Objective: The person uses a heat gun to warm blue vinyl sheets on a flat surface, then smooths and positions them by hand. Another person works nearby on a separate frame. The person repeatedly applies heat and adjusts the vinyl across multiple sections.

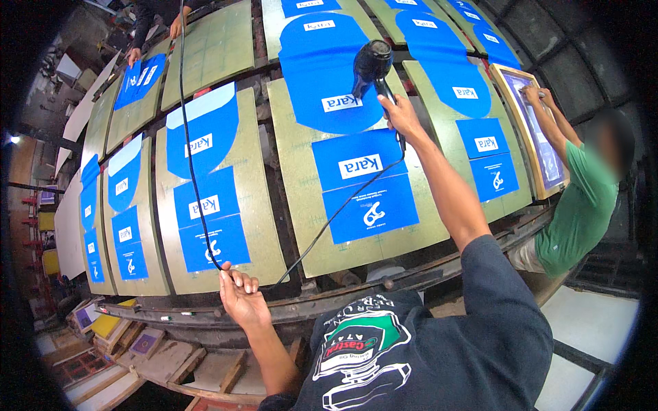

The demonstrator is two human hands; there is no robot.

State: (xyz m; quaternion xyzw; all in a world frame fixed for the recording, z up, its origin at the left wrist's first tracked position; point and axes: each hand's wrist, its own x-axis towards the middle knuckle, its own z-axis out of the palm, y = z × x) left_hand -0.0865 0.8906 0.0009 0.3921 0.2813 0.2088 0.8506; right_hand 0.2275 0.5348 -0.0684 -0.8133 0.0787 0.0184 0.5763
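Observation:
My right hand (401, 116) is wrapped round the handle of a black hair dryer (373, 65). The dryer is above a blue fabric piece (322, 75) with a white printed label, which lies on a greenish board (295, 226). My left hand (243, 296) is closed on the dryer's black cord (199, 205) near the front edge of the boards. One stretch of the cord rises from there to the top of the view; another runs slantwise up to the dryer. Nearer to me on the same board lie two blue printed pieces (370, 205).
At right, a person in a green shirt (589, 198) holds onto a wood-framed printing screen (531, 130). At upper left, another person's hand (134, 56) touches a blue piece. Several boards with blue pieces (205, 205) stand in rows. A metal rail (205, 308) runs along the front.

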